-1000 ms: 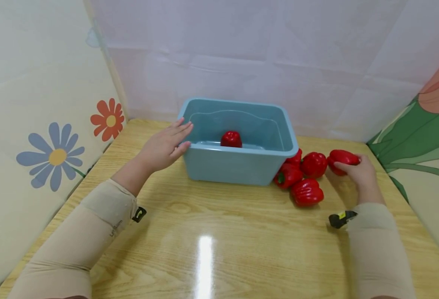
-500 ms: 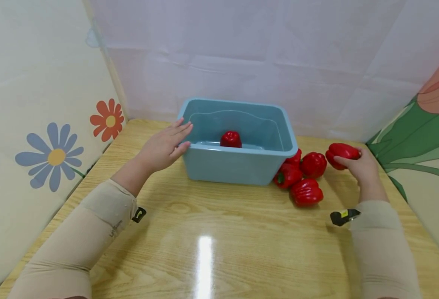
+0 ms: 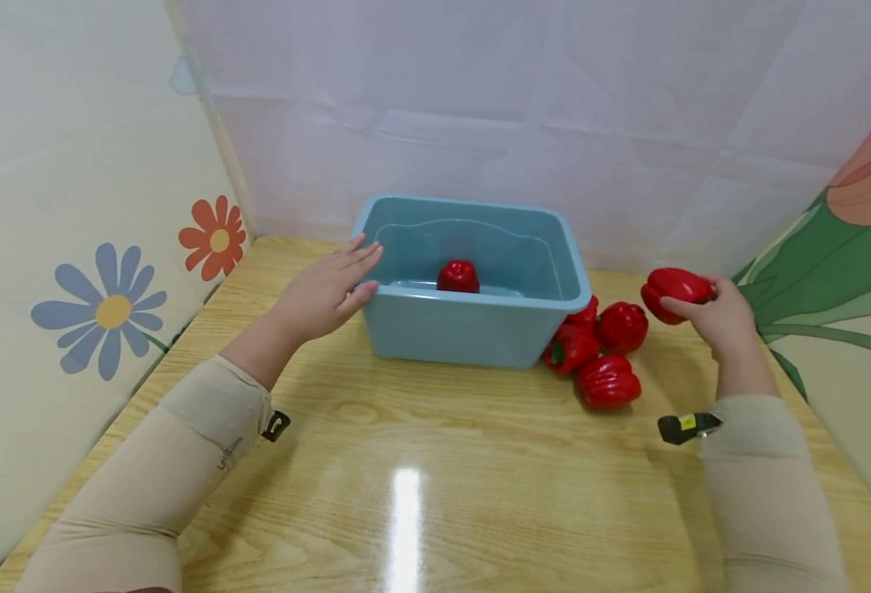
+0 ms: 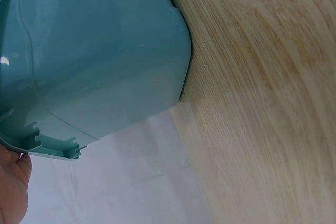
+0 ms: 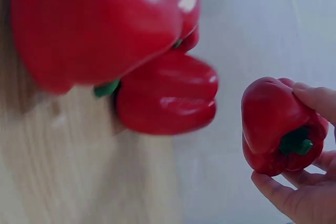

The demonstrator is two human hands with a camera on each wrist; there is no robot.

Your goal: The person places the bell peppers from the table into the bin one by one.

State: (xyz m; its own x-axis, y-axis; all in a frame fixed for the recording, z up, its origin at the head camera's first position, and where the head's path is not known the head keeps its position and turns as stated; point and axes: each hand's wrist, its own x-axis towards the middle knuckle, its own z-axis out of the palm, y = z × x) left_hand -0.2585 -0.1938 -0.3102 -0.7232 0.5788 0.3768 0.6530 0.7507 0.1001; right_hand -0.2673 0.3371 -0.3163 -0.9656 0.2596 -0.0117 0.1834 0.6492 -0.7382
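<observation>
My right hand (image 3: 728, 317) grips a red bell pepper (image 3: 674, 294) above the table, right of the other peppers. In the right wrist view its green stem (image 5: 296, 142) faces the palm side, with thumb and fingers around the body. My left hand (image 3: 324, 288) rests on the left rim of a light blue bin (image 3: 450, 329), fingers straight. One red bell pepper (image 3: 458, 277) lies inside the bin; its lower part is hidden by the front wall. Several more red bell peppers (image 3: 608, 381) lie against the bin's right side, one partly behind its corner.
The bin stands near the back of the wooden table (image 3: 480, 478), close to a pale cloth backdrop (image 3: 435, 107). Flower-printed panels (image 3: 113, 310) stand along the left and right sides.
My right hand has lifted its bell pepper off the table, up and slightly away from me. The left hand, the bin and the other peppers stay where they were.
</observation>
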